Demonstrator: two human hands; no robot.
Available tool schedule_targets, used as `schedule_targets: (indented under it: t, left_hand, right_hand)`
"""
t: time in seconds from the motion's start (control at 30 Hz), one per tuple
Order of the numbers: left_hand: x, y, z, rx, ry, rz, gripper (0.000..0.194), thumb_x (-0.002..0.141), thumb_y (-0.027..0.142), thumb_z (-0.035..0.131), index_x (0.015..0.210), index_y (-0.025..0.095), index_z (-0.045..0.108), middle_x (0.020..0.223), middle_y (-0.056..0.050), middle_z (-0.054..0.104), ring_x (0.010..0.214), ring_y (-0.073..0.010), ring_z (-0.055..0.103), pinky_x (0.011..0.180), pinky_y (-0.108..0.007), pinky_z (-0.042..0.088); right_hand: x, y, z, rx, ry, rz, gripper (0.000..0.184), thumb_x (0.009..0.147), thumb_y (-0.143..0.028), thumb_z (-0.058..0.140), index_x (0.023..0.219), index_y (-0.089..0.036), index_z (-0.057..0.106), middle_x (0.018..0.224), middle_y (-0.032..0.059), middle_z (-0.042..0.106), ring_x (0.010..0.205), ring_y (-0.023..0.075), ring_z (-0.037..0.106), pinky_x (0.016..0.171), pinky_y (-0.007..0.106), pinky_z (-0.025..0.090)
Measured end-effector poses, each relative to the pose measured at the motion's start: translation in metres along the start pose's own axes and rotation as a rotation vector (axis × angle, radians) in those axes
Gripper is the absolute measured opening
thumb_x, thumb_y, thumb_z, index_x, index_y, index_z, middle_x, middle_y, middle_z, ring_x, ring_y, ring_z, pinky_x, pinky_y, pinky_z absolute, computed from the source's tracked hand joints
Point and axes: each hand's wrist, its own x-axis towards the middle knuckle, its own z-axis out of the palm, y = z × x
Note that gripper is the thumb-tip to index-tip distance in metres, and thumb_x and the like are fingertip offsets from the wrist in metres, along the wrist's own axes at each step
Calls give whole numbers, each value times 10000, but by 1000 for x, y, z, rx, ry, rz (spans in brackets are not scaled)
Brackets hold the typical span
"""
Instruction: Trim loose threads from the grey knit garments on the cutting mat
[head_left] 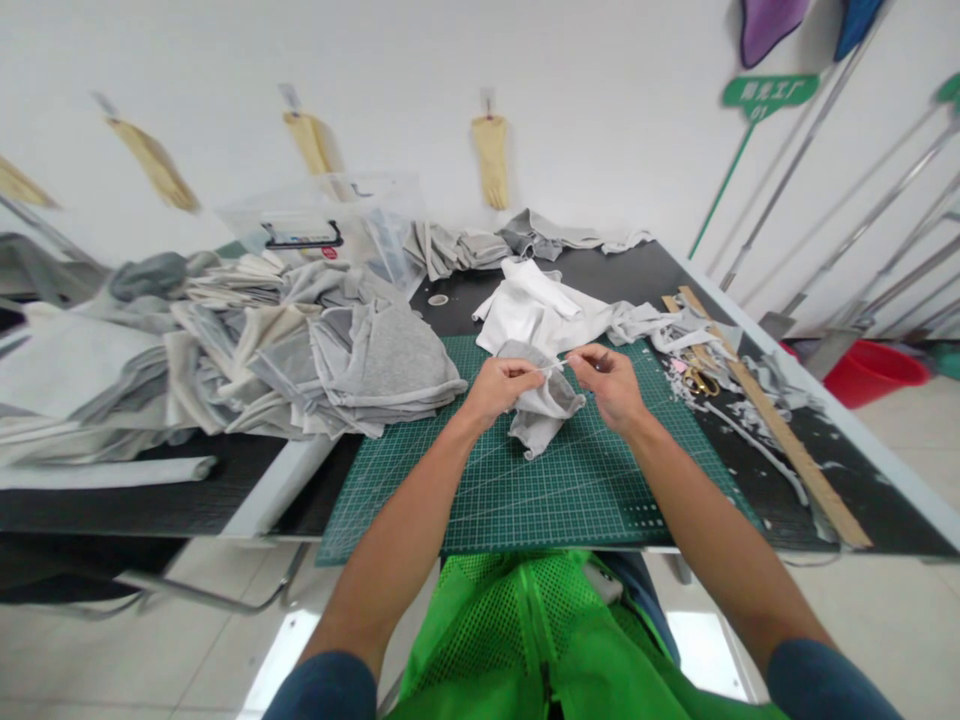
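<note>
My left hand (501,385) is closed on a small grey fabric piece (541,412) that hangs down onto the green cutting mat (525,480). My right hand (611,380) is pinched beside it, holding a thin thing stretched toward the left hand, too small to name. Both hands hover over the far middle of the mat. A white cloth (536,310) lies just behind them.
A large heap of grey and cream fabric (247,350) covers the table's left. A wooden ruler (772,430), gold scissors (701,380) and fabric scraps lie at the right. A clear plastic bin (322,225) stands at the back. A red bucket (874,370) sits on the floor.
</note>
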Motion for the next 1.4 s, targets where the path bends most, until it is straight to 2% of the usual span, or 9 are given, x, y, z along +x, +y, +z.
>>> schedule_targets:
  t: [0.3,0.47,0.6,0.77,1.07,1.13,1.23,1.3,1.4]
  left_hand:
    - [0,-1,1,-25,-17,12,175,689,275,860,744,176,727,679,15,628,597,-103,472,557,-250,337]
    - [-3,5,0,-223,-131,-133,290,602,196,904,847,170,751,790,-15,711,654,-124,608,613,-251,448]
    - [-5,11,-6,-354,-213,-252,373,566,253,968,888,147,810,832,-64,762,691,-166,678,652,-286,518]
    - [-7,11,-9,-364,-255,-260,403,624,372,1000,891,126,826,836,-90,780,708,-169,695,666,-281,530]
    - [0,1,0,-232,-78,-52,148,715,269,852,804,183,771,816,-25,712,723,-149,627,686,-279,482]
    - [1,1,-1,-237,-39,-5,92,715,246,815,746,184,754,791,-28,694,712,-152,605,678,-284,466]
    - [1,2,-3,-268,-70,53,80,704,212,770,662,177,712,794,-51,696,750,-170,624,712,-299,476]
    - [1,1,-4,-244,-108,66,83,702,188,731,638,175,680,825,-72,716,803,-198,658,756,-324,503]
    - [4,-2,-6,45,-37,59,90,742,156,653,664,183,689,864,-81,739,865,-227,684,826,-365,536]
  right_hand:
    - [-1,-10,4,205,-82,132,489,695,-593,966,788,-222,661,614,-45,503,564,102,370,501,256,256]
    - [0,-11,3,181,-68,157,528,723,-660,929,775,-225,635,631,-33,534,561,105,393,494,260,263]
    - [1,-10,2,166,-54,154,547,727,-683,920,743,-227,618,633,-24,544,565,110,405,489,263,258]
    - [0,-9,1,198,-106,179,546,753,-692,907,737,-227,622,621,-19,544,556,113,411,490,271,259]
    - [-5,-13,3,197,-280,161,521,832,-726,826,832,-221,695,749,18,660,593,126,486,504,267,324]
    - [-2,-7,1,58,-257,119,484,947,-706,703,926,-223,736,765,29,674,602,142,506,512,276,346]
    - [4,8,-6,-490,-199,16,418,1099,-507,473,1102,-216,773,933,85,768,750,199,642,655,321,490]
    - [7,18,-11,-814,-281,-27,315,1043,-319,527,1166,-213,797,1135,117,808,966,254,711,856,371,537]
    - [8,28,-16,-927,-444,-13,303,887,-186,664,1133,-219,838,1151,114,833,1047,288,735,922,349,508]
